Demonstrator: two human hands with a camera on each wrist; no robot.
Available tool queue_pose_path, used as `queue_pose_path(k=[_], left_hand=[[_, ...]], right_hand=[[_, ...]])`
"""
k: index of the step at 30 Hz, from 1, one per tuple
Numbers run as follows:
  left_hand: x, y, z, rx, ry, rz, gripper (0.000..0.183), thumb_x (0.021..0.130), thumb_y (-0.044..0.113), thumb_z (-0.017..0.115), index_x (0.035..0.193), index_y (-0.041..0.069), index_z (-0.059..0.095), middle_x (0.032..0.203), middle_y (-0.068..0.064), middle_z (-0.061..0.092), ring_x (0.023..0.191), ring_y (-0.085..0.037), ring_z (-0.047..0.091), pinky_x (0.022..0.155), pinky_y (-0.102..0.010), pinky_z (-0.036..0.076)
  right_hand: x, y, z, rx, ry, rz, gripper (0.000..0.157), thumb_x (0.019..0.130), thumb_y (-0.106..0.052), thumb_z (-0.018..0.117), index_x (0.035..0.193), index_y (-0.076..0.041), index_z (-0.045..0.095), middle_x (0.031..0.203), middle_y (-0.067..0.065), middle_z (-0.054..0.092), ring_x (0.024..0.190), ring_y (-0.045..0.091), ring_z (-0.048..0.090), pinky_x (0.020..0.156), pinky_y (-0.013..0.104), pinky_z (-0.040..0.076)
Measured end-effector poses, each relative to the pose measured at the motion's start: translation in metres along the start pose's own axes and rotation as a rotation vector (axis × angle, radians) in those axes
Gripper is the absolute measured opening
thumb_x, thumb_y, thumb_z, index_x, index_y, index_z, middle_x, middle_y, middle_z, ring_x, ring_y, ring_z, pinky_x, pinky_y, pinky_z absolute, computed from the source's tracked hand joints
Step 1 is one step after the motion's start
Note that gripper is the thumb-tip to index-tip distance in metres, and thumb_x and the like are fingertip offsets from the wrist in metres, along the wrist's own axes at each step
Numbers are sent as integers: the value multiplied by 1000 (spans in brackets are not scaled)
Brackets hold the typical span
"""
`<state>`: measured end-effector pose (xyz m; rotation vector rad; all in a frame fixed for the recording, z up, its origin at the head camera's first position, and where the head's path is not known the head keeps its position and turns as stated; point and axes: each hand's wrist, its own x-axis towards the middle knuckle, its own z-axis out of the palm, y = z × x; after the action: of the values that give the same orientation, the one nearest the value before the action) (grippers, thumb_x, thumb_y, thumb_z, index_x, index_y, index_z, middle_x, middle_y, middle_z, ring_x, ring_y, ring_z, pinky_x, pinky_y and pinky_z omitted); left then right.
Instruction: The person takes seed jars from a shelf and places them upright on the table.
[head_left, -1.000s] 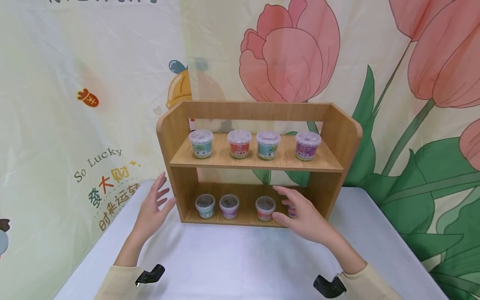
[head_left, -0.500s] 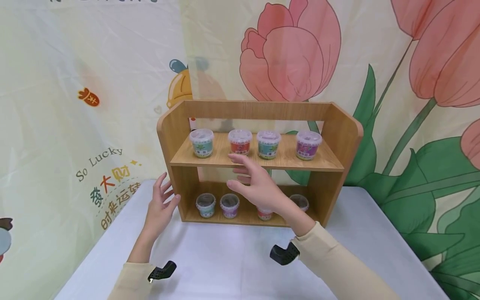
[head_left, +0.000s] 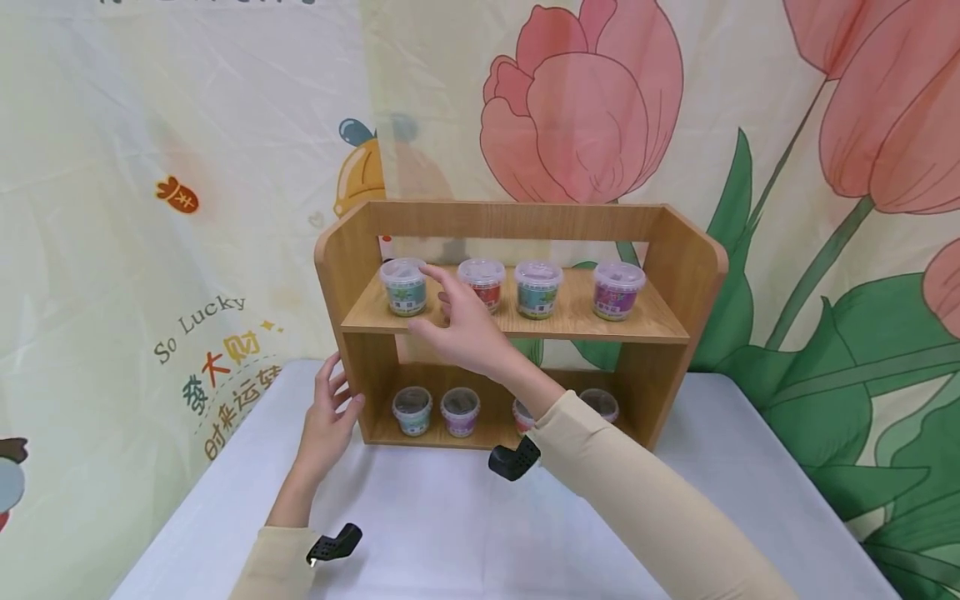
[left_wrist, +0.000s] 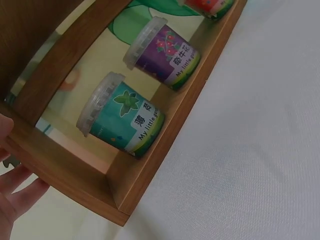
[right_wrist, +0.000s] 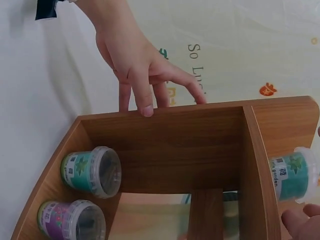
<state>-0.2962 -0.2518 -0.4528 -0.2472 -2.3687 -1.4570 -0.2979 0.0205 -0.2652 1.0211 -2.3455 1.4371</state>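
A two-tier wooden shelf (head_left: pixel 517 221) stands on the white-covered table. My right hand (head_left: pixel 472 329) reaches over the upper board, thumb and forefinger spread beside the leftmost teal-labelled lidded cup (head_left: pixel 405 293). In the right wrist view, the fingertips (right_wrist: pixel 302 225) lie close to this cup (right_wrist: pixel 292 175), and I cannot tell whether they touch it. My left hand (head_left: pixel 327 421) touches the shelf's left side panel: the thumb is at its front edge and the fingers are along the outside, as the right wrist view shows. Nothing is held in either hand.
On the upper board stand a red-labelled cup (head_left: pixel 483 283), another teal cup (head_left: pixel 537 292) and a purple one (head_left: pixel 618 292). Below are a teal cup (head_left: pixel 412 412), a purple cup (head_left: pixel 460 412) and two others partly behind my right arm. A printed cloth (head_left: pixel 247 125) hangs behind.
My right hand has moved from the lower right compartment up and left to the leftmost upper cup. My left hand has shifted slightly right, onto the side panel. The cups have not moved.
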Motion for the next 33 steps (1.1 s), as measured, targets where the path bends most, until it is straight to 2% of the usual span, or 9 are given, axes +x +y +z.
queue_pose_path(k=[5, 10, 19, 25, 33], left_hand=[[-1, -1, 0, 25, 10, -14, 82, 111, 13, 53, 169, 44, 4, 166, -28, 36, 143, -54, 48, 112, -68, 46], [-4, -2, -1, 47, 13, -27, 79, 112, 11, 50, 169, 42, 4, 164, -30, 38, 143, -54, 48, 113, -68, 45], [3, -2, 0, 101, 8, 30, 84, 111, 7, 53, 168, 41, 3, 159, -32, 44, 138, -54, 54, 108, -70, 48], [6, -2, -6, 164, -43, 50, 90, 109, 5, 58, 167, 42, 1, 156, -32, 48, 133, -53, 59, 103, -72, 52], [7, -3, -8, 146, -46, 62, 89, 108, 4, 58, 167, 40, 2, 153, -34, 49, 131, -55, 60, 102, -69, 53]], right_hand=[[15, 1, 9, -99, -8, 36, 81, 97, -20, 76, 166, -13, 34, 165, 14, 42, 150, 33, 43, 123, 48, 42], [27, 4, 18, -141, -31, 82, 82, 98, -25, 75, 167, -18, 31, 165, 10, 42, 154, 24, 38, 127, 46, 36], [42, 5, 21, -197, 16, 126, 78, 99, -25, 73, 166, -19, 34, 162, 10, 47, 150, 28, 42, 126, 47, 38], [46, 7, 22, -193, 30, 150, 74, 100, -23, 74, 165, -21, 37, 160, 9, 48, 148, 27, 44, 124, 47, 41], [51, 11, 26, -246, 49, 119, 66, 99, -19, 75, 159, -20, 47, 155, 10, 55, 144, 26, 49, 122, 41, 42]])
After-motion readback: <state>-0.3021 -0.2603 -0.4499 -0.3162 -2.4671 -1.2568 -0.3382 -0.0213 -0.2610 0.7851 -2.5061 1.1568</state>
